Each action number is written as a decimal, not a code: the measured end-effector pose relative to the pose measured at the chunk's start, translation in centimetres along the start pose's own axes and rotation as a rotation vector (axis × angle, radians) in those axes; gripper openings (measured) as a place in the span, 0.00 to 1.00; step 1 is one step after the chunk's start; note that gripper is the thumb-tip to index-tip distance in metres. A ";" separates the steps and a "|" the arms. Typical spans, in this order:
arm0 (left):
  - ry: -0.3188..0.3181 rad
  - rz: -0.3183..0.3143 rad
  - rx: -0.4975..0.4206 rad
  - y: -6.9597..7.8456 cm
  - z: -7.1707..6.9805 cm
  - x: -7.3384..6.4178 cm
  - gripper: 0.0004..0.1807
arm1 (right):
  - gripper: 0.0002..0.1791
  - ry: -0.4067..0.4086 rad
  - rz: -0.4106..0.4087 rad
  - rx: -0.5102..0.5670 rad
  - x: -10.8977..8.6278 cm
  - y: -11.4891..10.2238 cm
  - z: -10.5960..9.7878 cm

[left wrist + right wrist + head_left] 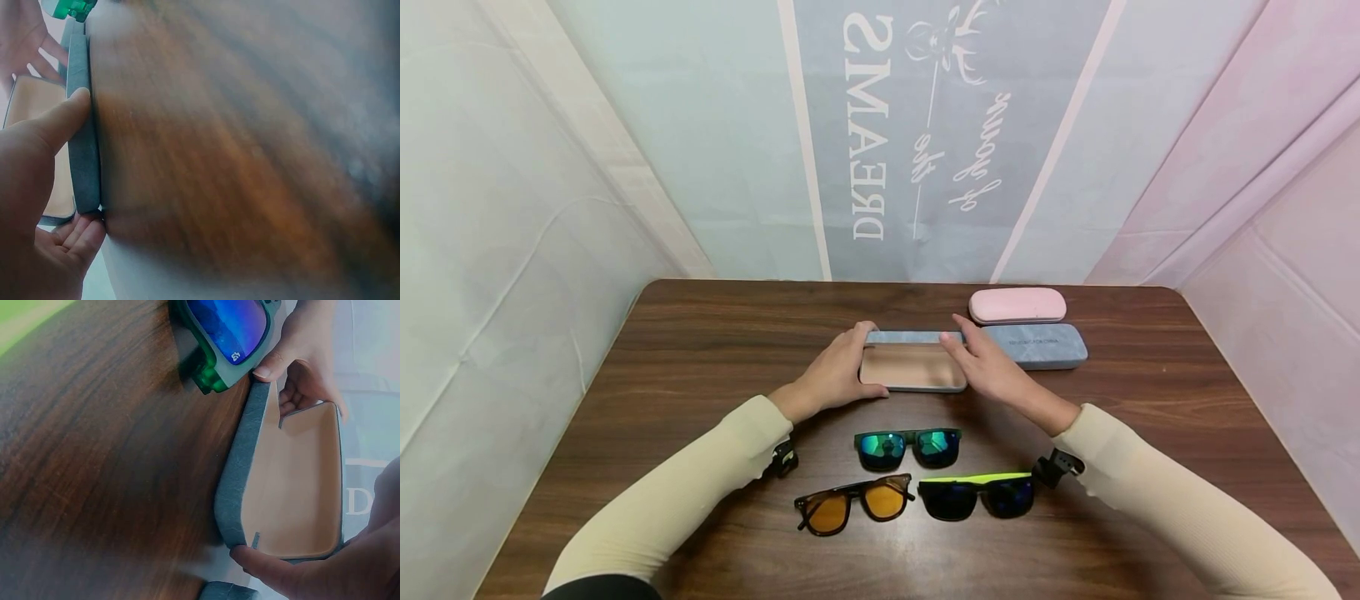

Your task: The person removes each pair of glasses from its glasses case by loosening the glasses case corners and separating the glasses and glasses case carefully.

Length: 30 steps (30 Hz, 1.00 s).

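Note:
A blue-grey glasses case (913,377) with a tan lining stands open near the middle of the table, its inside facing me. My left hand (835,371) holds its left end, thumb at the front edge and fingers around the end. At the right end, my right hand (996,367) grips the case, thumb near the upper corner. In the left wrist view the left thumb presses on the case's outer wall (83,156). The right wrist view shows the bare tan lining (300,481) between both hands. Some right fingers are hidden there.
Nearer me lie sunglasses with green-blue lenses (936,448), a pair with orange lenses (827,514) and a dark pair with a lime-green top (949,502). Right of the open case sit a closed blue-grey case (1045,346) and a pink case (1017,305) behind it.

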<state>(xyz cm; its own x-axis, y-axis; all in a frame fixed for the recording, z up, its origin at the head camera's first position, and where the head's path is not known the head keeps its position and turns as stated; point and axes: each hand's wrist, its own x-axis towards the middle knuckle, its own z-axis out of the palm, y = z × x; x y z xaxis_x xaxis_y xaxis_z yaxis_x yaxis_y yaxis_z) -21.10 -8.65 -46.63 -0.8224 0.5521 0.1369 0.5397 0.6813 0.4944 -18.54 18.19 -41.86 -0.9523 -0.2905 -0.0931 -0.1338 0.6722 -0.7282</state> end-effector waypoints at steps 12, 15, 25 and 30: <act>-0.003 -0.009 0.005 0.1 0.0 0.0 0.52 | 0.41 0.011 0.048 0.002 0.2 0.2 0.0; 0.001 -0.008 0.003 0.0 0.0 -0.1 0.53 | 0.40 0.019 0.055 -0.010 0.3 0.3 0.1; 0.005 0.015 0.001 -0.2 0.2 0.0 0.54 | 0.29 0.045 0.032 -0.014 0.3 0.4 0.0; 0.002 0.013 0.005 -0.1 0.0 0.0 0.53 | 0.28 0.039 0.054 -0.016 0.6 0.6 -0.1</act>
<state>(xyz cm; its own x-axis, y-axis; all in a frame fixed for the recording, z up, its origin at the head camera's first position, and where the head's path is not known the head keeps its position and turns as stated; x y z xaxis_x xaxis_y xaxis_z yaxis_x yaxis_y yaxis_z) -21.15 -8.71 -46.72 -0.8157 0.5600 0.1451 0.5512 0.6764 0.4886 -19.18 18.49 -42.27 -0.9682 -0.2271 -0.1052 -0.0862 0.6972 -0.7116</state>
